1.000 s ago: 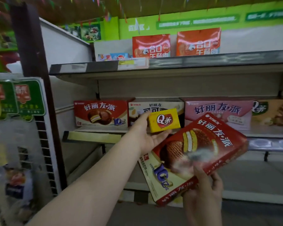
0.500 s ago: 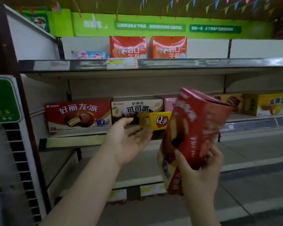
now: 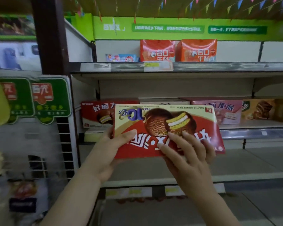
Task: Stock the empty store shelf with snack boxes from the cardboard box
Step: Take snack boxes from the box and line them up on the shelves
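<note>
The middle shelf (image 3: 235, 128) ahead of you carries a row of boxes. In front of it you hold the red pie box (image 3: 167, 128) upside down, left hand (image 3: 104, 154) gripping its left edge, right hand (image 3: 186, 160) curled around its lower right.

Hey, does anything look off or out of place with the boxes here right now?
Yes: the red pie box held by the left hand and right hand is upside down, its print inverted, unlike the upright shelved red box.
</note>
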`<move>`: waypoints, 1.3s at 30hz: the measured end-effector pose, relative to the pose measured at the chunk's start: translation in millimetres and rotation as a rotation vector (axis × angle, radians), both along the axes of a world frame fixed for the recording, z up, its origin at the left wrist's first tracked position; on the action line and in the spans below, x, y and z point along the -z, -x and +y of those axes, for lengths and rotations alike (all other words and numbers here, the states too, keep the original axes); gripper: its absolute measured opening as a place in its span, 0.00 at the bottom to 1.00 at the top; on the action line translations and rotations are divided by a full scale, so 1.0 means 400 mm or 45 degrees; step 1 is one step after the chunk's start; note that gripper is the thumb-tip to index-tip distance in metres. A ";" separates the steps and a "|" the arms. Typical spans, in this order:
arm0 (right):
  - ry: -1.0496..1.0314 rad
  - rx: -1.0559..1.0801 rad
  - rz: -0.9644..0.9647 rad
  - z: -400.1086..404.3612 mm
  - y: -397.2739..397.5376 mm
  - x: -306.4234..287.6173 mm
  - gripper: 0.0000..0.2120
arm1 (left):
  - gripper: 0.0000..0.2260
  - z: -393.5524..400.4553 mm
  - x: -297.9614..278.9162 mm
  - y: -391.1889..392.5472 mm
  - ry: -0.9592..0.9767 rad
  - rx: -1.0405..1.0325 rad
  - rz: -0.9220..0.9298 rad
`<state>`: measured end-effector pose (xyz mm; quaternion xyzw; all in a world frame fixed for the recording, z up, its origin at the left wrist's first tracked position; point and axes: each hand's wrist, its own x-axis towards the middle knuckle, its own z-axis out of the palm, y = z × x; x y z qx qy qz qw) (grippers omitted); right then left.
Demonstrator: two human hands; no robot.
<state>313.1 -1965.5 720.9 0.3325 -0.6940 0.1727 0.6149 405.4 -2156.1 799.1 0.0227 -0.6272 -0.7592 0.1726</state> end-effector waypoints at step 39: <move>0.295 -0.616 -1.186 -0.042 -0.059 -0.193 0.45 | 0.47 -0.194 0.037 -0.049 0.133 -0.408 0.336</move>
